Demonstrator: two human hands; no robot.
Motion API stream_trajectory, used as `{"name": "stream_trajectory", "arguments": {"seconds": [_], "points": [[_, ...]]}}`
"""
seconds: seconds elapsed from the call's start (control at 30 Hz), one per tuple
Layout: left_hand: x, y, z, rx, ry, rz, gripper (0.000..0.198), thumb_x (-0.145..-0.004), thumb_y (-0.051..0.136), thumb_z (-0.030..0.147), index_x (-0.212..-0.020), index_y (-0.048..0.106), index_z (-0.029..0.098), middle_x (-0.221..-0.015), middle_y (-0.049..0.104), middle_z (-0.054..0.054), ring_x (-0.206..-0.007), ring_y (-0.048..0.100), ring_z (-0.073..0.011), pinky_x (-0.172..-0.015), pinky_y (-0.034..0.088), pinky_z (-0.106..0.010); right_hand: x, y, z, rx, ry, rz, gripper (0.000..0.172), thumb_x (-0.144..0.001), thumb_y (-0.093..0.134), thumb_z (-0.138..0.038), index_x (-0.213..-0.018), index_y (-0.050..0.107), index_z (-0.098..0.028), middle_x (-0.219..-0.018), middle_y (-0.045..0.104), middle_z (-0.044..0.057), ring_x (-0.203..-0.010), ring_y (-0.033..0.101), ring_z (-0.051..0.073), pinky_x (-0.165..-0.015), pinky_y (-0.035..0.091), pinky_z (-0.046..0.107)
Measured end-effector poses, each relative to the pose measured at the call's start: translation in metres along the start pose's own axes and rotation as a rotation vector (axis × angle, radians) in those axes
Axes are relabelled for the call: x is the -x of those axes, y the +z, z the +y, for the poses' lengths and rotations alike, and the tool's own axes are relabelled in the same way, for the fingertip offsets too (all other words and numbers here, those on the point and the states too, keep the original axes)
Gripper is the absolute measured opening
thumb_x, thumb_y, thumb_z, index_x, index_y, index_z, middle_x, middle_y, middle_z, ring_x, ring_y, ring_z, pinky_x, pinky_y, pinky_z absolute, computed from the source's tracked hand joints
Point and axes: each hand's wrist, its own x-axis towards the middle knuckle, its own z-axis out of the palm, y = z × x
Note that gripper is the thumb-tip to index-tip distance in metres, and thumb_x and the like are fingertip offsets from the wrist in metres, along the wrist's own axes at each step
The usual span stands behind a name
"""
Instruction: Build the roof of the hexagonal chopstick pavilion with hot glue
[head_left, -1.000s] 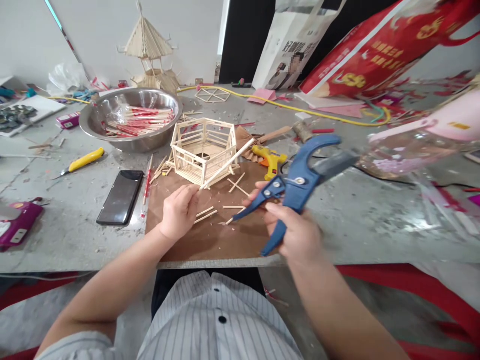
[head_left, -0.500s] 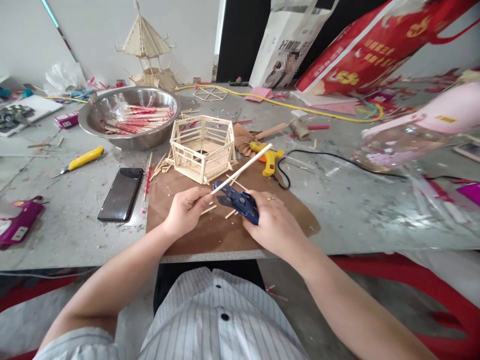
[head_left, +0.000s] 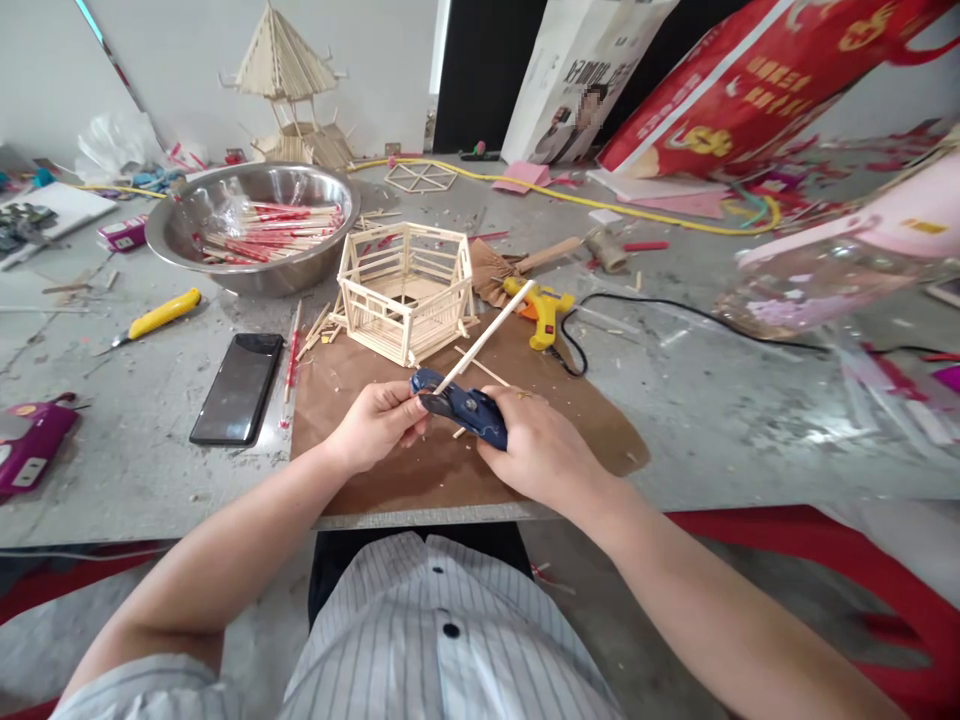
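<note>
Blue hand cutters [head_left: 469, 410] are gripped in my right hand [head_left: 544, 435], with their jaws closed around the lower part of a pale wooden stick [head_left: 487, 335]. The stick slants up and away to the right. My left hand [head_left: 379, 425] is closed in a pinch at the stick's lower end, right against the jaws; the fingers hide that end. Just beyond both hands stands a six-sided frame of wooden sticks [head_left: 407, 295], with open railed sides. Brown sheet [head_left: 360, 485] lies beneath the hands, with a few cut sticks on it.
To the left are a phone [head_left: 238, 388], a yellow utility knife [head_left: 161, 312] and a steel bowl [head_left: 251, 280] of red-tipped sticks. A yellow glue gun [head_left: 541, 315] with a black cord lies right of the frame. Behind stands a stick pagoda [head_left: 289, 75]. A pink-topped bottle [head_left: 825, 270] is at right.
The cutters' jaws have closed on the stick, and the cutters have shifted slightly left, towards my left hand. The stick now stands at a steeper slant.
</note>
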Motion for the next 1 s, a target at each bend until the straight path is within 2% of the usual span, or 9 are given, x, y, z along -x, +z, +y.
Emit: {"name": "stream_trajectory", "arguments": {"seconds": [0.17, 0.3, 0.53, 0.63, 0.7, 0.83, 0.93, 1.0], "points": [[-0.002, 0.003, -0.001, 0.175, -0.153, -0.002, 0.039, -0.065, 0.066, 0.047, -0.060, 0.049, 0.012, -0.049, 0.046, 0.005, -0.035, 0.038, -0.0019, -0.034, 0.023, -0.015, 0.000, -0.004, -0.001, 0.040, 0.050, -0.106, 0.032, -0.069, 0.051, -0.019, -0.100, 0.052, -0.013, -0.089, 0.064, 0.013, -0.081, 0.059, 0.027, -0.071, 0.044, 0.036], [-0.005, 0.006, -0.002, 0.238, -0.201, 0.002, 0.038, -0.061, 0.069, 0.046, -0.064, 0.051, 0.012, -0.048, 0.049, 0.005, -0.033, 0.040, -0.0026, -0.030, 0.023, -0.015, 0.000, -0.009, -0.003, 0.027, 0.122, -0.213, 0.030, -0.071, 0.051, -0.020, -0.101, 0.053, -0.012, -0.089, 0.064, 0.012, -0.081, 0.060, 0.026, -0.070, 0.043, 0.033], [-0.008, 0.012, -0.006, 0.183, -0.257, 0.031, 0.034, -0.066, 0.066, 0.043, -0.070, 0.055, 0.011, -0.047, 0.051, 0.005, -0.031, 0.041, -0.0035, -0.028, 0.027, -0.014, 0.002, -0.020, -0.001, 0.002, 0.224, -0.352, 0.026, -0.075, 0.047, -0.023, -0.099, 0.055, -0.016, -0.087, 0.067, 0.010, -0.077, 0.063, 0.026, -0.062, 0.040, 0.031], [-0.013, 0.021, -0.005, 0.121, -0.309, 0.041, 0.029, -0.072, 0.061, 0.040, -0.071, 0.054, 0.012, -0.047, 0.050, 0.005, -0.031, 0.041, -0.0038, -0.028, 0.027, -0.015, 0.003, -0.024, 0.006, -0.016, 0.271, -0.429, 0.020, -0.075, 0.045, -0.023, -0.091, 0.056, -0.018, -0.083, 0.068, 0.009, -0.074, 0.063, 0.025, -0.059, 0.038, 0.029], [-0.019, 0.030, -0.003, -0.020, -0.308, 0.045, 0.024, -0.079, 0.052, 0.036, -0.071, 0.052, 0.013, -0.047, 0.049, 0.005, -0.030, 0.041, -0.0037, -0.029, 0.028, -0.015, 0.003, -0.026, 0.013, -0.042, 0.297, -0.462, 0.017, -0.075, 0.045, -0.024, -0.085, 0.057, -0.018, -0.081, 0.068, 0.008, -0.074, 0.063, 0.024, -0.058, 0.038, 0.028], [-0.039, 0.049, 0.004, -0.571, -0.152, 0.057, 0.028, -0.088, 0.034, 0.029, -0.075, 0.053, 0.013, -0.049, 0.050, 0.003, -0.033, 0.043, -0.0058, -0.035, 0.034, -0.018, 0.003, -0.030, 0.035, -0.146, 0.358, -0.460, 0.011, -0.073, 0.047, -0.026, -0.074, 0.056, -0.020, -0.071, 0.067, 0.006, -0.070, 0.063, 0.022, -0.056, 0.038, 0.027], [-0.055, 0.059, 0.006, -0.780, -0.079, 0.107, 0.026, -0.085, 0.039, 0.031, -0.074, 0.055, 0.014, -0.058, 0.057, -0.002, -0.049, 0.054, -0.0113, -0.048, 0.041, -0.022, 0.002, -0.029, 0.053, -0.332, 0.488, -0.529, 0.008, -0.071, 0.051, -0.026, -0.069, 0.054, -0.019, -0.057, 0.063, 0.003, -0.055, 0.060, 0.017, -0.049, 0.039, 0.024], [-0.061, 0.063, 0.005, -0.928, -0.041, 0.136, 0.023, -0.083, 0.043, 0.030, -0.077, 0.058, 0.015, -0.069, 0.062, -0.006, -0.066, 0.060, -0.0175, -0.061, 0.044, -0.027, 0.001, -0.025, 0.064, -0.475, 0.584, -0.565, 0.016, -0.072, 0.052, -0.033, -0.067, 0.052, -0.018, -0.056, 0.061, 0.003, -0.046, 0.057, 0.014, -0.043, 0.039, 0.023]]}}
